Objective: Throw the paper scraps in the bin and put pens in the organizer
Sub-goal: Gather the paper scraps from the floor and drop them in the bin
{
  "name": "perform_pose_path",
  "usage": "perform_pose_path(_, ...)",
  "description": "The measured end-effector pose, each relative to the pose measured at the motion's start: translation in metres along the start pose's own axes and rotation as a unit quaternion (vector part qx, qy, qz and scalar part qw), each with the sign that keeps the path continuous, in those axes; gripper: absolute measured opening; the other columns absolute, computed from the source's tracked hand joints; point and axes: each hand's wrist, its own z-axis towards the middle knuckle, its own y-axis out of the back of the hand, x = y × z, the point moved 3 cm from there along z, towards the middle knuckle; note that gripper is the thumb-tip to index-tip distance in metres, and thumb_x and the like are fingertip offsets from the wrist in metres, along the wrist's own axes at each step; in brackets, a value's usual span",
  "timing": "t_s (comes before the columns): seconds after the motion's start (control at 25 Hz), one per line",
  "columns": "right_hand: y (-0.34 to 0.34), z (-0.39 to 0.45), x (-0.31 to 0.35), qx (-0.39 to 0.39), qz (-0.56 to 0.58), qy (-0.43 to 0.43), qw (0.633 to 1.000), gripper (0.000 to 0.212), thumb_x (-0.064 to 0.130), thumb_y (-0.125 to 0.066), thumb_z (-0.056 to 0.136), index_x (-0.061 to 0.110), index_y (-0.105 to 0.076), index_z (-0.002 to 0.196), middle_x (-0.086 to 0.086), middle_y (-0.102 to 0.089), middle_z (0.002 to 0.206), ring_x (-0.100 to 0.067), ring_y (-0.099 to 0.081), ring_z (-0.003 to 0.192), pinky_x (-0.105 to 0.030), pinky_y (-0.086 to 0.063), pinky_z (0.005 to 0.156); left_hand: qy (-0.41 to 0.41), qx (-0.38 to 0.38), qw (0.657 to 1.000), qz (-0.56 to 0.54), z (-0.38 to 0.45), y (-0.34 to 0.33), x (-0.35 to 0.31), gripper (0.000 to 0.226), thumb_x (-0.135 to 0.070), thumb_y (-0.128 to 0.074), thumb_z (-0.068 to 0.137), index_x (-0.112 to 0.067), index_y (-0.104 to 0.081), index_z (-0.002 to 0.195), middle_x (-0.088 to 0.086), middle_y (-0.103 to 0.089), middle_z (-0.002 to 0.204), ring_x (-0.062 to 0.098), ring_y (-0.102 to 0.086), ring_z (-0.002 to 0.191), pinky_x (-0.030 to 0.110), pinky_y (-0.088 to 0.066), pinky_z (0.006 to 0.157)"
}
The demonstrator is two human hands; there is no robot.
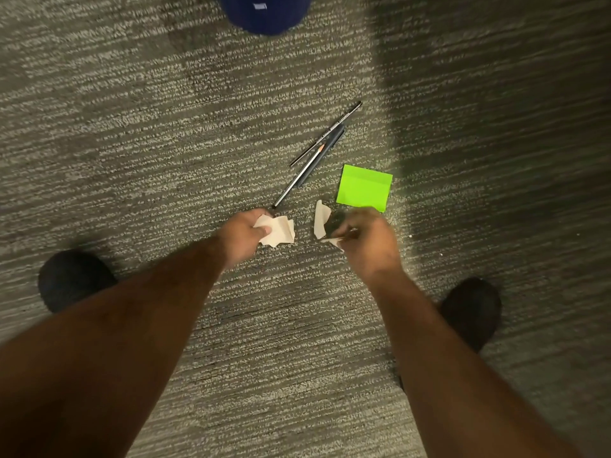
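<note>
The crumpled paper scraps [277, 230] sit in my left hand [243, 234], pale cream and creased, bunched between thumb and fingers and sticking out toward my right hand. Another cream scrap [320, 218] stands curled on the carpet [132, 133] just beside my right hand [368, 241], with a smaller piece pinched under its fingers. That hand is blurred, fingers curled down onto the scrap; I cannot tell how firm the grip is.

Just beyond my left hand's knuckles lie the pens [325, 143]: three slim dark sticks fanned out and overlapping, one a pencil with a sharpened tip, running away from me at a slant. The nearest end almost touches my left hand.

Beyond my right hand, just past the standing scrap, lies a bright green sticky-note pad [363, 188], flat on the carpet. Far past both hands, at the top edge, is a rounded dark blue object [264, 14], only partly in view. Nearer me than my hands, my two dark shoes [74, 280] stand well apart, one outside each forearm. The carpet is grey with fine ribbed stripes.
</note>
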Motion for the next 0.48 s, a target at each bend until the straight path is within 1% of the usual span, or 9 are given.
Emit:
perform_pose_path(0.04, -0.004, -0.001, 0.013, 0.018, -0.074, 0.069, 0.995, 0.038, -0.005, -0.077, 0.084, 0.031, -0.073, 0.074, 0.007, -0.058, 0.143, -0.012, -0.061, 0.119, -0.016, -0.048, 0.095, 0.002, 0.004, 1.000, 0.003, 0.002, 0.001, 0.000, 0.017, -0.020, -0.055, 0.107, -0.027, -0.064, 0.120, 0.007, -0.064, 0.087, 0.007, -0.041, 0.050, 0.021, -0.033, 0.037)
perform_pose_path(0.08, -0.011, -0.003, 0.026, 0.044, -0.149, 0.128, 0.980, 0.036, -0.005, -0.078, 0.082, 0.030, -0.073, 0.075, 0.008, -0.047, 0.155, -0.015, -0.056, 0.128, -0.027, -0.052, 0.102, 0.004, 0.009, 1.000, 0.004, 0.003, 0.001, -0.002, 0.019, -0.020, -0.054, 0.108, -0.023, -0.064, 0.124, 0.006, -0.062, 0.084, 0.007, -0.041, 0.049, 0.020, -0.033, 0.038)
perform_pose_path(0.12, -0.019, -0.003, 0.036, 0.076, -0.210, 0.161, 0.961, 0.032, -0.001, -0.081, 0.081, 0.030, -0.075, 0.078, 0.007, -0.036, 0.164, -0.019, -0.049, 0.137, -0.039, -0.052, 0.108, 0.007, 0.013, 1.000, 0.006, 0.002, 0.002, -0.004, 0.022, -0.019, -0.053, 0.108, -0.021, -0.063, 0.127, 0.005, -0.061, 0.084, 0.007, -0.041, 0.050, 0.020, -0.034, 0.039)
perform_pose_path(0.16, -0.026, -0.002, 0.044, 0.107, -0.257, 0.173, 0.945, 0.025, 0.004, -0.083, 0.082, 0.028, -0.077, 0.082, 0.005, -0.028, 0.168, -0.023, -0.042, 0.142, -0.049, -0.049, 0.112, 0.010, 0.014, 1.000, 0.011, 0.002, 0.002, -0.006, 0.022, -0.019, -0.053, 0.108, -0.020, -0.063, 0.128, 0.005, -0.062, 0.086, 0.008, -0.042, 0.052, 0.022, -0.035, 0.041)
perform_pose_path(0.2, -0.030, 0.001, 0.050, 0.128, -0.292, 0.176, 0.931, 0.020, 0.007, -0.083, 0.083, 0.025, -0.078, 0.088, 0.002, -0.026, 0.168, -0.026, -0.039, 0.144, -0.053, -0.048, 0.113, 0.010, 0.012, 1.000, 0.014, 0.000, 0.002, -0.008, 0.022, -0.020, -0.053, 0.108, -0.021, -0.062, 0.129, 0.006, -0.063, 0.088, 0.010, -0.044, 0.055, 0.024, -0.037, 0.044)
perform_pose_path(0.28, -0.034, 0.009, 0.053, 0.141, -0.340, 0.191, 0.910, 0.019, 0.006, -0.081, 0.085, 0.018, -0.077, 0.100, -0.007, -0.034, 0.161, -0.030, -0.042, 0.142, -0.053, -0.051, 0.111, 0.004, 0.010, 1.000, 0.013, -0.003, 0.000, -0.012, 0.020, -0.021, -0.051, 0.109, -0.020, -0.063, 0.125, 0.008, -0.065, 0.093, 0.014, -0.048, 0.062, 0.028, -0.039, 0.052)
perform_pose_path(0.36, -0.035, 0.014, 0.051, 0.148, -0.385, 0.230, 0.881, 0.021, 0.003, -0.078, 0.086, 0.010, -0.075, 0.106, -0.014, -0.047, 0.150, -0.032, -0.051, 0.132, -0.048, -0.057, 0.104, 0.002, -0.001, 1.000, 0.018, -0.006, -0.005, -0.016, 0.022, -0.019, -0.050, 0.109, -0.016, -0.063, 0.127, 0.010, -0.065, 0.099, 0.015, -0.051, 0.068, 0.029, -0.039, 0.054)
perform_pose_path(0.44, -0.035, 0.012, 0.049, 0.162, -0.411, 0.255, 0.860, 0.017, 0.004, -0.076, 0.089, 0.006, -0.073, 0.106, -0.014, -0.058, 0.136, -0.030, -0.060, 0.117, -0.045, -0.060, 0.096, 0.012, -0.027, 0.999, 0.024, -0.008, -0.011, -0.020, 0.029, -0.018, -0.050, 0.109, -0.012, -0.060, 0.136, 0.013, -0.064, 0.114, 0.013, -0.053, 0.073, 0.027, -0.039, 0.053)
perform_pose_path(0.48, -0.034, 0.011, 0.048, 0.167, -0.421, 0.263, 0.852, 0.013, 0.006, -0.075, 0.090, 0.007, -0.072, 0.103, -0.013, -0.063, 0.128, -0.029, -0.061, 0.112, -0.046, -0.060, 0.095, 0.016, -0.041, 0.999, 0.024, -0.010, -0.013, -0.022, 0.033, -0.018, -0.050, 0.109, -0.011, -0.058, 0.141, 0.014, -0.062, 0.125, 0.013, -0.055, 0.078, 0.026, -0.041, 0.055)
